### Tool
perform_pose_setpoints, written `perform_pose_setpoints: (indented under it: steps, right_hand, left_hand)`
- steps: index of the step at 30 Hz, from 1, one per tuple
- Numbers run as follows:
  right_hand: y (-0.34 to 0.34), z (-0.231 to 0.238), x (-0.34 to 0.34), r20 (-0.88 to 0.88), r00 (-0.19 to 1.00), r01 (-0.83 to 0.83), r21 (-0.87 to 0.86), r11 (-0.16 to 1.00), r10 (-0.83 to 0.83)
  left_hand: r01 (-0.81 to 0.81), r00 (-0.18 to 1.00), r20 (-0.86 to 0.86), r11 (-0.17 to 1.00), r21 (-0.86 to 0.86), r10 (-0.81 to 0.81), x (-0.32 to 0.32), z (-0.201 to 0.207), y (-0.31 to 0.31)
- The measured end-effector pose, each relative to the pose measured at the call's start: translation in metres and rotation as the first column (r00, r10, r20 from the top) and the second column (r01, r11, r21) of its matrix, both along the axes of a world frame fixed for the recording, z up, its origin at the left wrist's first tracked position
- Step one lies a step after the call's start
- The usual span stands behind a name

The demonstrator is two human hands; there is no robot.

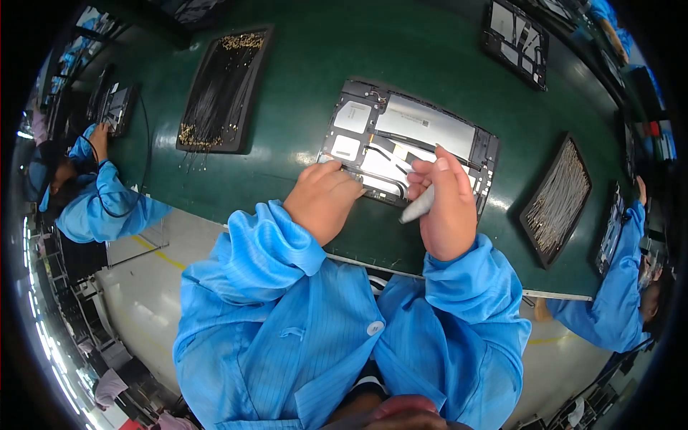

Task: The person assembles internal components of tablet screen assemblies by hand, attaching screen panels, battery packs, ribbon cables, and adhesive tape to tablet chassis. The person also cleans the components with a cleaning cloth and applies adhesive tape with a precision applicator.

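Observation:
An opened tablet (438, 120) lies on the green table in front of me, its inside facing up with silver plates and black cables. At its near left edge is my left hand (324, 203), fingers bent and closed; what the fingertips grip, if anything, is hidden. My right hand (450, 208) hovers over the tablet's near right part, thumb and fingers drawn together around a pale grey tapered tool (418, 206). The tool's blunt end sticks out toward me, and its exact kind does not show. A thin black cable (387, 178) curves along the near edge, between my hands.
A black tray (247, 107) of thin black cables with gold-coloured ends sits at left. Another tray (532, 228) with pale thin cables stands at right. A second opened tablet (514, 43) lies at far right. People in blue work at the left (107, 197) and right (609, 308).

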State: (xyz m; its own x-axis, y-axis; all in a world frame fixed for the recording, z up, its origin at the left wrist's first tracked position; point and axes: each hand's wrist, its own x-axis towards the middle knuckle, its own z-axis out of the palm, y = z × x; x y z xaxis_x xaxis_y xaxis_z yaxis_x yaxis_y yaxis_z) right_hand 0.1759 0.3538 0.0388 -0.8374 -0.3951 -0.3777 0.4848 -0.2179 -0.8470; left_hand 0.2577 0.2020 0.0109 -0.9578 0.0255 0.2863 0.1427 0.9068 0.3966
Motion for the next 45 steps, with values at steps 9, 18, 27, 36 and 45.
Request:
perform_pose_setpoints:
  steps: [9, 18, 27, 36, 45]
  right_hand:
    - [-0.013, -0.028, 0.016, -0.500, 0.865, 0.125, 0.138, 0.983, -0.040]
    - [-0.016, -0.040, 0.017, -0.618, 0.786, 0.121, 0.166, 0.979, 0.007]
    - [-0.017, -0.044, 0.017, -0.613, 0.790, 0.124, 0.162, 0.979, 0.002]
    - [-0.016, -0.033, 0.013, -0.611, 0.783, 0.058, 0.260, 0.964, 0.118]
    - [-0.036, -0.017, 0.010, -0.776, 0.316, 0.081, 0.595, 0.799, 0.546]
  left_hand:
    - [0.029, 0.997, 0.066, 1.000, 0.011, -0.030, 0.001, 0.009, -0.001]
    - [0.021, 1.000, 0.021, 1.000, -0.020, -0.021, 0.002, 0.003, -0.001]
    - [0.016, 0.999, 0.038, 0.999, -0.042, -0.014, 0.003, 0.000, -0.003]
    - [-0.004, 1.000, 0.021, 1.000, -0.021, 0.004, 0.002, -0.001, -0.001]
    - [-0.032, 0.999, 0.038, 0.998, -0.053, 0.034, 0.004, -0.005, -0.001]
